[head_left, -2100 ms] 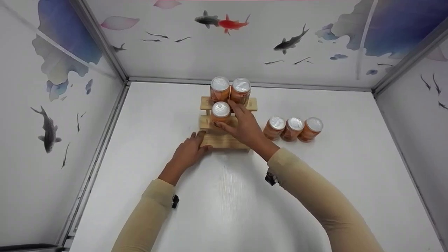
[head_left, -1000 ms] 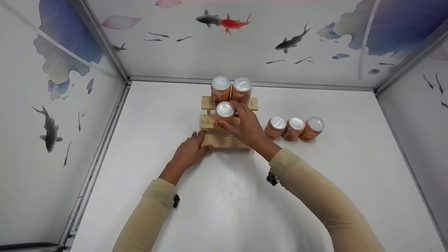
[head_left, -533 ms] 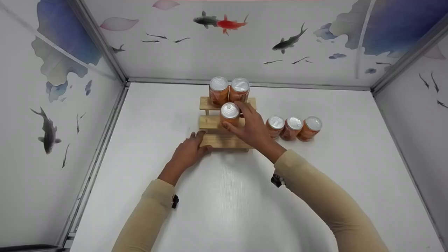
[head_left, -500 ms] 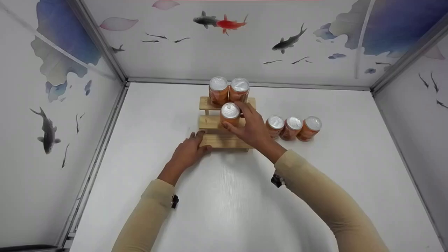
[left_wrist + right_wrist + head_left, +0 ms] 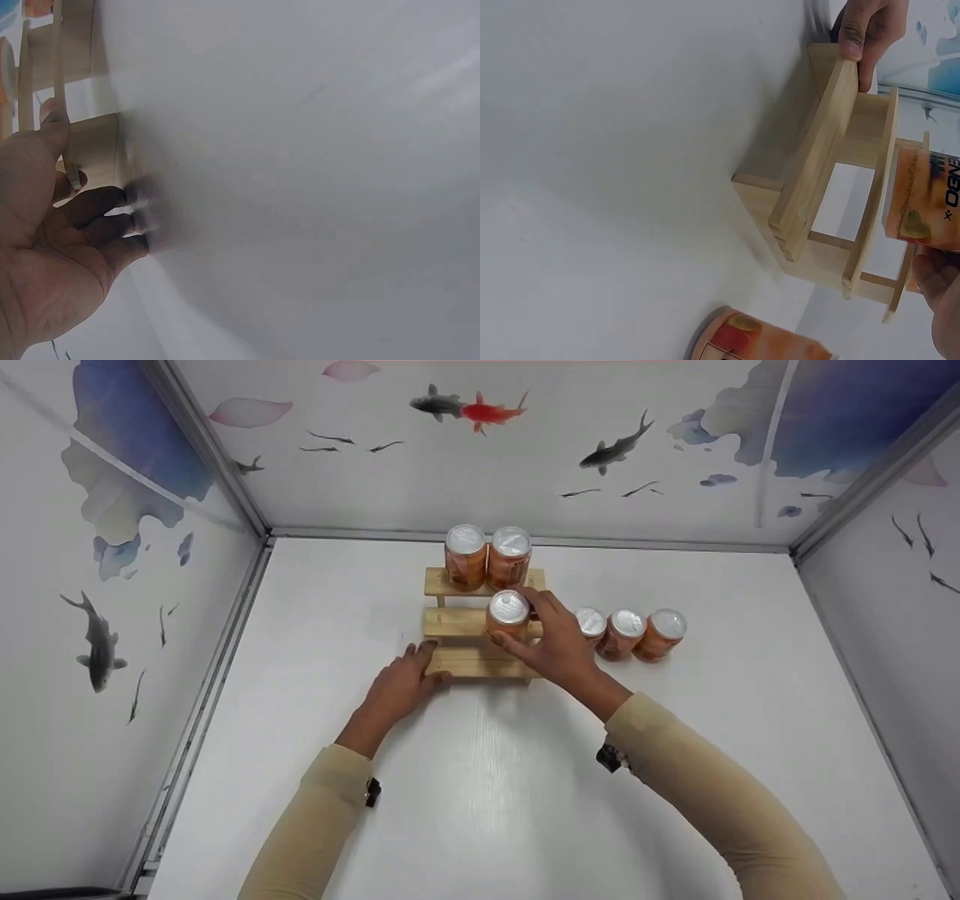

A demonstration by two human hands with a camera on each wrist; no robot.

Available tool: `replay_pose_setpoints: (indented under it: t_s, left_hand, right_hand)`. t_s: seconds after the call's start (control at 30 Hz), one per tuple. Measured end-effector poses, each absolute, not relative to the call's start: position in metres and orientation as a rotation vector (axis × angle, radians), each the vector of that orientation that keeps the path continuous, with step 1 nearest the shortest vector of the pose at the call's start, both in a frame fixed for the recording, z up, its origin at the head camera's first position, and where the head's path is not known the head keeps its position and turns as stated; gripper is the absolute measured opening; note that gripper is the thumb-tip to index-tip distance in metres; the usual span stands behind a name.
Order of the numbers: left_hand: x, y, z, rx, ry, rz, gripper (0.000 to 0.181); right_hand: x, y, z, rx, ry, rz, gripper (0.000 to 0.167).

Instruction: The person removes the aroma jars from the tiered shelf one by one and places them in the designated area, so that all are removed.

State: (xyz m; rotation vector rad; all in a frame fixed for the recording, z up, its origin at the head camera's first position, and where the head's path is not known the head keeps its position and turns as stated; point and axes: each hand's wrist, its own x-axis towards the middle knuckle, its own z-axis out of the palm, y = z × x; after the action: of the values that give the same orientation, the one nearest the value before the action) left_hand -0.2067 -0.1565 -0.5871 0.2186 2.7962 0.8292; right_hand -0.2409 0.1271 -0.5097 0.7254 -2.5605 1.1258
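A three-tier wooden rack (image 5: 457, 662) stands near the back of the white table. My left hand (image 5: 397, 688) grips the left end of its lowest tier; in the left wrist view, the thumb and index of that hand (image 5: 56, 247) are on the board and the other fingers reach toward the table. With my right hand (image 5: 559, 645) I hold an orange can (image 5: 508, 619) upright at the middle tier. The right wrist view shows this can (image 5: 922, 199) by the middle board; whether its base touches the board is unclear. Two more cans (image 5: 465, 559) (image 5: 510, 559) stand side by side on the top tier.
Three orange cans (image 5: 591, 624) (image 5: 621, 636) (image 5: 660, 636) stand in a row on the table right of the rack, the nearest partly behind my right hand. White panels with painted fish enclose the left, back and right sides.
The held can has moved right along the middle tier and slightly toward the near side, together with my right hand. My left hand stays on the rack.
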Motion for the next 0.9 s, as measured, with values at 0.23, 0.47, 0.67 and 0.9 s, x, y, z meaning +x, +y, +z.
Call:
replay_pose_setpoints:
  t_s: [0.23,0.47,0.67,0.9]
  left_hand:
    - [-0.207,-0.156,-0.586,0.195,2.775,0.822,0.083]
    - [-0.207,-0.156,-0.585,0.201,2.776,0.813,0.082]
    - [-0.207,-0.156,-0.585,0.192,2.780,0.801,0.081]
    - [-0.208,-0.156,-0.586,0.198,2.784,0.800,0.081]
  right_hand:
    - [-0.237,0.143,-0.511,0.716,-2.556,1.138,0.074]
    - [-0.233,0.157,-0.510,0.682,-2.574,1.063,0.073]
    - [-0.230,0.167,-0.514,0.625,-2.622,1.016,0.075]
    - [-0.222,0.178,-0.516,0.604,-2.600,0.987,0.074]
